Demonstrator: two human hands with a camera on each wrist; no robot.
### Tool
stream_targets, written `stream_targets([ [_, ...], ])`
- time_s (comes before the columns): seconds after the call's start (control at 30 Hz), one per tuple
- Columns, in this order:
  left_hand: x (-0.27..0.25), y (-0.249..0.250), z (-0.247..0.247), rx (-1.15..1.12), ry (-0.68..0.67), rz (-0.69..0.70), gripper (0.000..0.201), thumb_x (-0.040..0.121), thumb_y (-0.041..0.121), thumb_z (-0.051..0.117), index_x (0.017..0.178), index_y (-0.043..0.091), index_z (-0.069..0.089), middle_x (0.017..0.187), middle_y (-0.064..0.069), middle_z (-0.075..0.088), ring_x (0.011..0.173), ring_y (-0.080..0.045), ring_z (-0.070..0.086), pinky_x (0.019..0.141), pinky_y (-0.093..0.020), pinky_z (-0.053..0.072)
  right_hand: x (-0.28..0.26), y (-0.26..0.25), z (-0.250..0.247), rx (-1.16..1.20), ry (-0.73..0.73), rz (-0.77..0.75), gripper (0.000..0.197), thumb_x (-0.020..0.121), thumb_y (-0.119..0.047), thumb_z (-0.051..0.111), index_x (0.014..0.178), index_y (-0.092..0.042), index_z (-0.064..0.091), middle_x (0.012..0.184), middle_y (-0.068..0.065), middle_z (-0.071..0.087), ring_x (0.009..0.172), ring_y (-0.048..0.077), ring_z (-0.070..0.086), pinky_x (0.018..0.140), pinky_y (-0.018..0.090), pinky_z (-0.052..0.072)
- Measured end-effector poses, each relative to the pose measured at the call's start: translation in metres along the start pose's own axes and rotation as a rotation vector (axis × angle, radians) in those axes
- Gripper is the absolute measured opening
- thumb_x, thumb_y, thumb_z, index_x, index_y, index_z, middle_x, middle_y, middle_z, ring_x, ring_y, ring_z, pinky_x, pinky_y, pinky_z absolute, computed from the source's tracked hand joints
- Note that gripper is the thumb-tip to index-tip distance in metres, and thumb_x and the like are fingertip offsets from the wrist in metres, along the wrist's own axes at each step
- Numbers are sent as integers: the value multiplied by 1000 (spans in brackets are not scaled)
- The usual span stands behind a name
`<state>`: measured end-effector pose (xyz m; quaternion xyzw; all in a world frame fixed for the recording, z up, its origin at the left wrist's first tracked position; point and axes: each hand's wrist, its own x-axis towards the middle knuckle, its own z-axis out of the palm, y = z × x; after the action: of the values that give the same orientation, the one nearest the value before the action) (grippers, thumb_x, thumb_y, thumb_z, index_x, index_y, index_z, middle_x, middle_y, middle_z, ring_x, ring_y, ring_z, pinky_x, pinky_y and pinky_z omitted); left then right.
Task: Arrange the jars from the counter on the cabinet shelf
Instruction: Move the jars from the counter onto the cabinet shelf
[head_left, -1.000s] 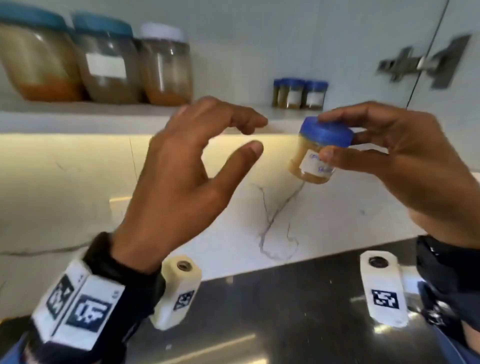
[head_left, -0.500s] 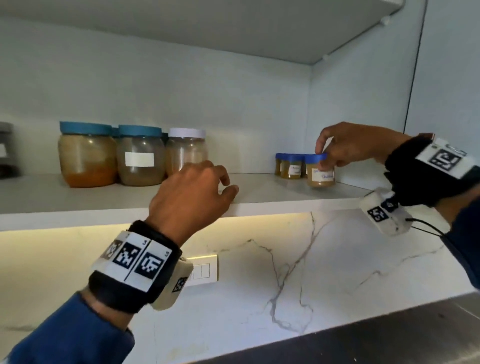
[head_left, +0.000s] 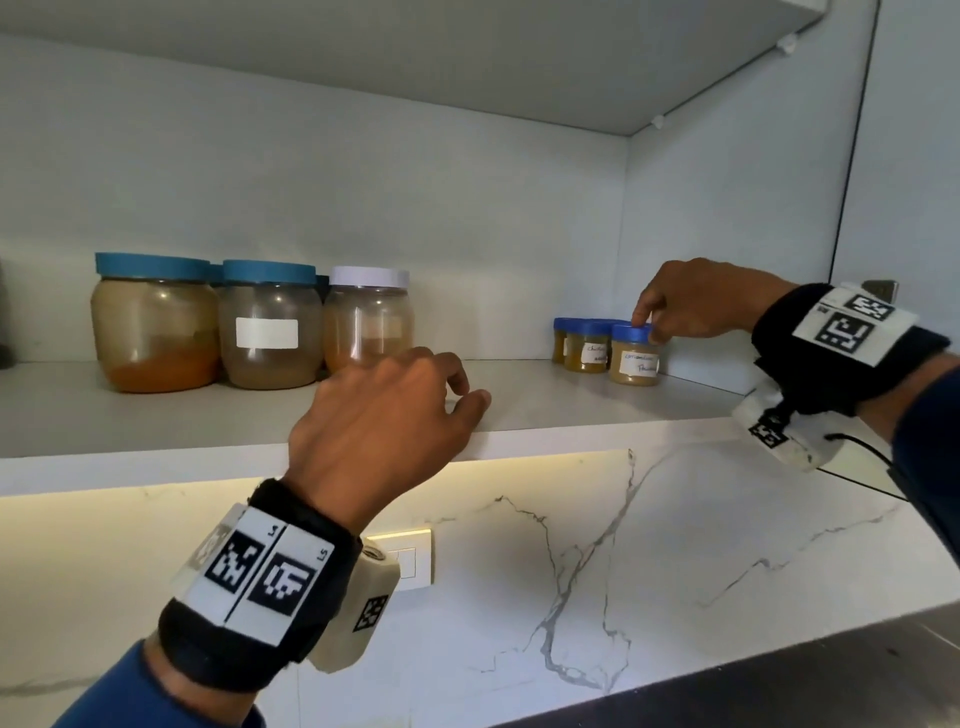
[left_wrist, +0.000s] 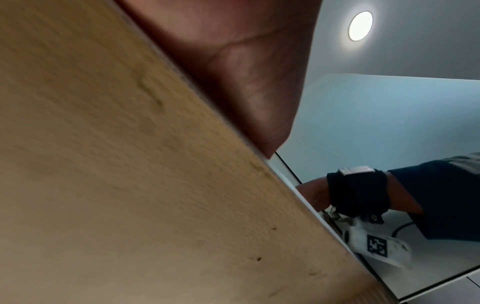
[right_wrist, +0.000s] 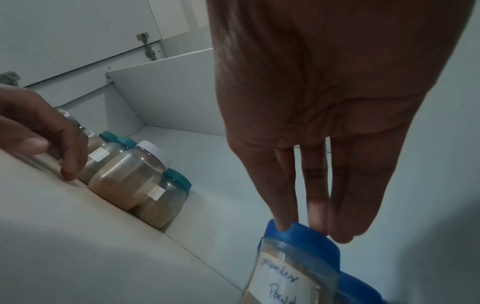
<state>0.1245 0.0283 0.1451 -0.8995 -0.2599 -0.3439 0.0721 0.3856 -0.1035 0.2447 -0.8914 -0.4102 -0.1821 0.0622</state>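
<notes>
shelf (head_left: 571, 400): jar (head_left: 635, 354) set beside two others | right hand (head_left: 696, 306) fingertips touching its lid, no clear pinch | left hand (head_left: 379, 415) loosely curled, resting on shelf edge | counter stock unseen

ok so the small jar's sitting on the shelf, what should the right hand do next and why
Probably lift the right hand straight off. The small jar already stands upright on the shelf beside the other blue-lidded jars, and only fingertips rest on its lid, so letting go shouldn't disturb it.

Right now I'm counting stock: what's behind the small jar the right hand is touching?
Behind the coriander powder jar under the right hand stand more small blue-lidded jars, at least two. Anything deeper in the row is covered.
</notes>
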Motion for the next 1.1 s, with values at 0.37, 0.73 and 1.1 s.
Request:
stream_targets([
  [0.37,-3,2,2,94,65,-9,39,94,62,33,102,37,63,105,14,69,88,-16,65,61,-26,43,13,2,0,-123,-179,-22,46,93,-12,54,139,-20,57,136,3,59,123,24,53,94,28,40],
  [0.73,-1,2,5,107,91,-2,41,94,61,33,102,35,64,101,15,70,83,-13,66,64,-26,51,17,5,5,-107,-260,37,44,90,-13,53,133,-13,58,135,17,60,124,36,56,106,48,45],
  [1.1,-2,1,5,83,82,1,42,95,59,34,101,34,67,101,14,69,86,-12,65,67,-29,54,-40,-15,-1,3,30,25,52,92,-23,55,142,-35,46,143,-3,51,123,24,54,102,41,47],
])
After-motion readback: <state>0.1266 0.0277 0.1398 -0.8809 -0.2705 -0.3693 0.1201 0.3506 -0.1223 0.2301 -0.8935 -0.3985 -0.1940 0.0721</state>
